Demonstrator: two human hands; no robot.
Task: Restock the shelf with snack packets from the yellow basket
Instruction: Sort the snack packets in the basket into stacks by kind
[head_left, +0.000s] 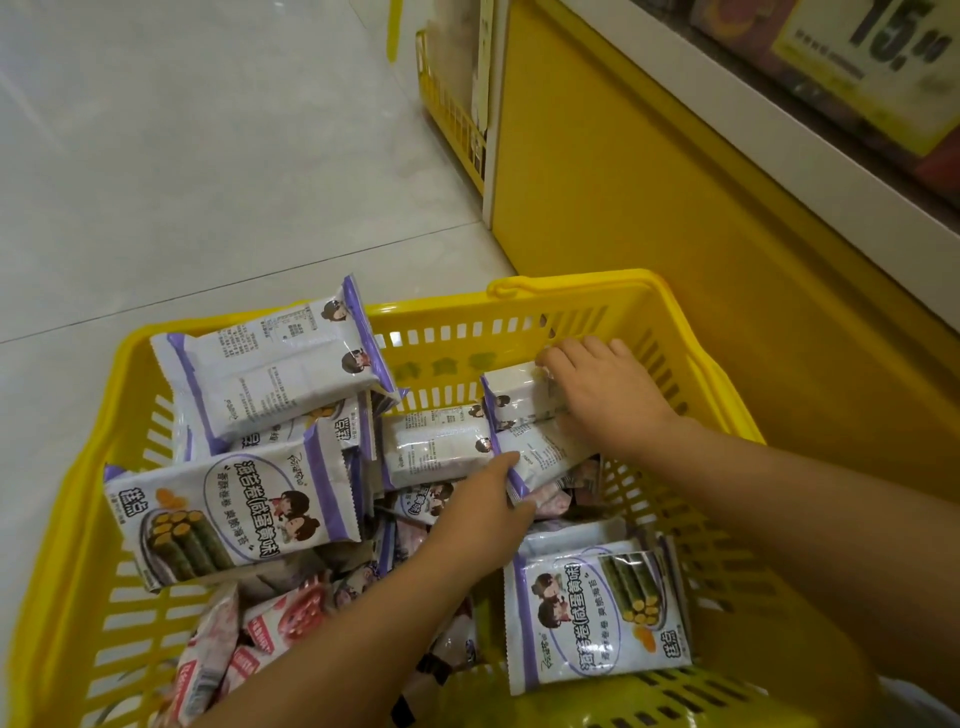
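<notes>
A yellow plastic basket on the floor holds several white-and-purple snack packets and some red-and-white ones. Both my hands reach into it. My left hand pinches the near end of a white-and-purple packet in the middle of the basket. My right hand grips another packet near the basket's far wall, fingers curled over its top. The shelf runs along the upper right, with a yellow base panel beneath it.
A yellow price tag hangs on the shelf edge. A second yellow wire basket stands at the shelf's far end. Pale tiled floor lies to the left of the basket.
</notes>
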